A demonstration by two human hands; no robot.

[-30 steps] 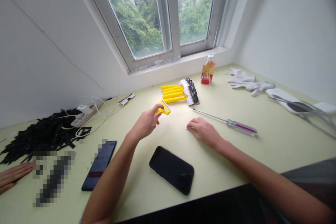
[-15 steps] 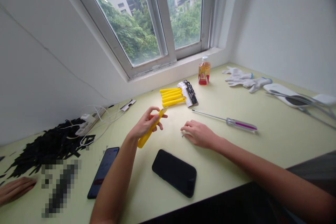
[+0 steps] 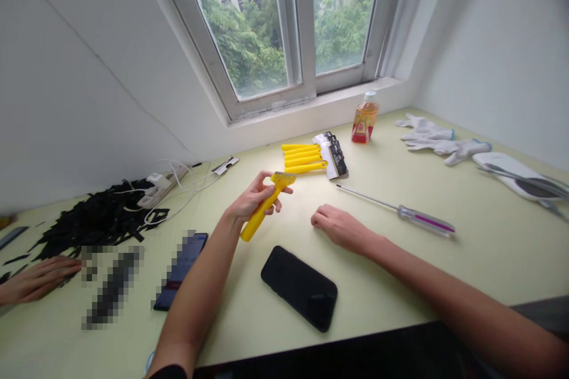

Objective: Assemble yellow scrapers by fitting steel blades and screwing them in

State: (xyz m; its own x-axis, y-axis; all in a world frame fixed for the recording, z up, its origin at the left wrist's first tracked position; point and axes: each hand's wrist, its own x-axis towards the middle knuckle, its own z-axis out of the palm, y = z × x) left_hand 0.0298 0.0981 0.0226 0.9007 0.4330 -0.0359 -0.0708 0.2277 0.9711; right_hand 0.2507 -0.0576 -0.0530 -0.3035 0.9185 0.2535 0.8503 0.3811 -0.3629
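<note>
A yellow scraper is in my left hand, which grips it near its wide head above the table. Its head points up and away, and the handle slants down to the left. My right hand lies on the table with its fingers curled in; whatever they may hold is hidden. Between my forearms a black phone lies face up. A screwdriver with a clear and purple handle lies beyond my right hand. Several more yellow scrapers with card packaging lie in a row farther back.
An amber bottle stands by the window, with white gloves to its right. At left are black strips, a power strip with white cables, a second phone and another person's hand.
The view has shifted left. My left hand has turned the scraper so its head shows more broadly. My right fingers have curled in, and the small piece at their tips is no longer visible.
</note>
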